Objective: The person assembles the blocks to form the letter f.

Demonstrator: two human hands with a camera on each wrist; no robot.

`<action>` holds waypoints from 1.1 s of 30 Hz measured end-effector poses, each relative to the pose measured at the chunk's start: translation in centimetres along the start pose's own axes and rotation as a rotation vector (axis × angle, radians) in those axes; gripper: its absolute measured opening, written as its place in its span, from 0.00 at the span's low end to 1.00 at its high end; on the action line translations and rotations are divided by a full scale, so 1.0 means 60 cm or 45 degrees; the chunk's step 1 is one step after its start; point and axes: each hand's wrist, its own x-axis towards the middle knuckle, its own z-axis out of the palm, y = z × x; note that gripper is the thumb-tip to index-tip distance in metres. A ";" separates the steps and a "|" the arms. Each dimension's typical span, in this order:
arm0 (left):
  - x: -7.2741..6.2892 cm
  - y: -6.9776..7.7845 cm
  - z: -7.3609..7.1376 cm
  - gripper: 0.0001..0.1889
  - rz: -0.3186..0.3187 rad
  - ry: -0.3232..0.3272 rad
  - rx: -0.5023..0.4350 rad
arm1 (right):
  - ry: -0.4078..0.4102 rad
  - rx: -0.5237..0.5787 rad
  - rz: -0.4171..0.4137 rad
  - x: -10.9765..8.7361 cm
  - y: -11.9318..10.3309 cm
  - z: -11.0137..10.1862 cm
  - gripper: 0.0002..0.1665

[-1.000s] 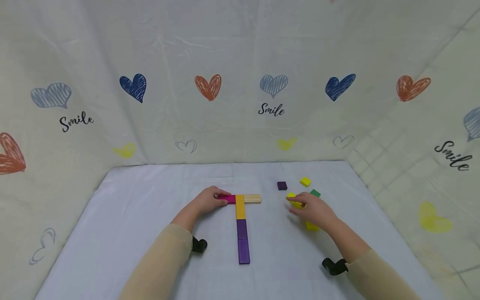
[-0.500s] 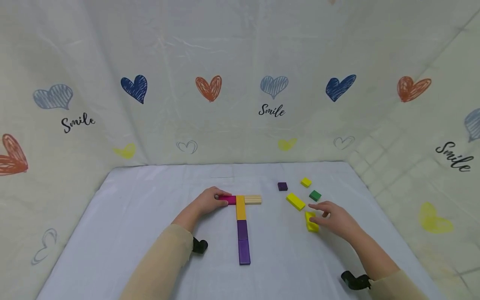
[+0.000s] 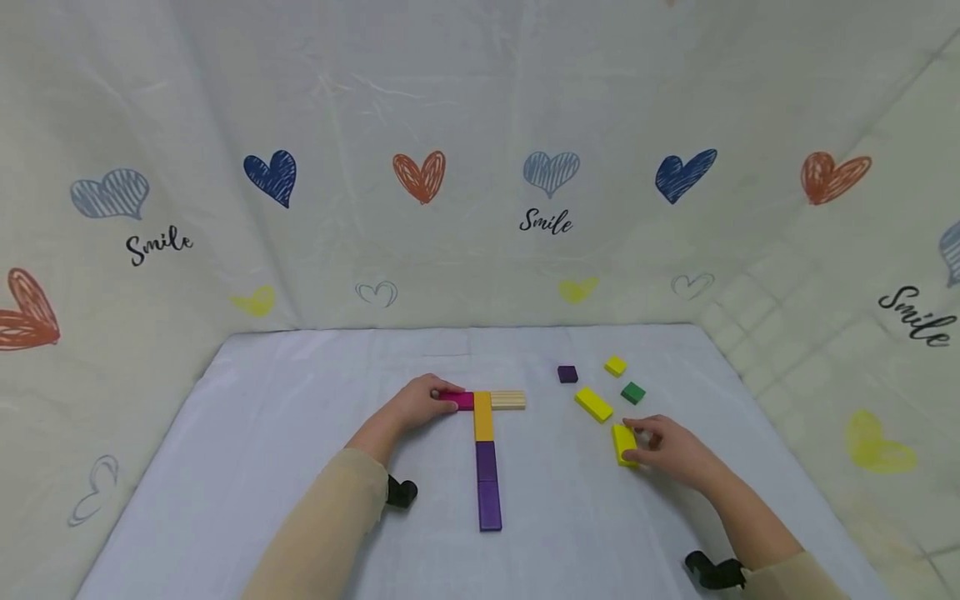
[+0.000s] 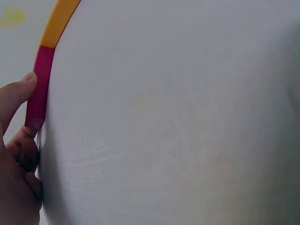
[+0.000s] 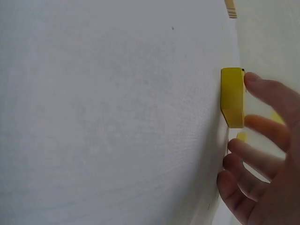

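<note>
My left hand (image 3: 415,402) pinches a magenta block (image 3: 463,401) between thumb and fingers; the left wrist view shows its end meeting an orange block (image 4: 58,23). Below that orange piece, two purple blocks (image 3: 487,461) run in line toward me. A pale wooden piece with lengthwise lines (image 3: 508,400) extends to the right from the top, so the row forms a T. On the right, my right hand (image 3: 675,450) has thumb and index finger at opposite ends of a yellow block (image 3: 621,444) lying on the cloth. Its other fingers curl beside the block (image 5: 232,96).
Beyond the right hand lie another yellow block (image 3: 593,405), a green block (image 3: 633,393), a small yellow block (image 3: 616,366) and a dark purple block (image 3: 567,374). A white cloth (image 3: 300,392) covers the table, and a heart-printed curtain (image 3: 480,250) stands behind it.
My right hand has come back from over the farther yellow block toward me and to the right, and its thumb and index finger now grip the nearer one. The left hand stays put.
</note>
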 end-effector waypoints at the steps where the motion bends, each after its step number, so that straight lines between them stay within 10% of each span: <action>1: -0.001 0.000 0.000 0.16 0.000 0.000 -0.003 | -0.007 -0.006 -0.001 0.000 0.000 0.000 0.39; 33: 0.001 0.002 -0.002 0.16 -0.015 -0.009 -0.021 | -0.022 0.023 0.065 0.004 -0.009 0.002 0.38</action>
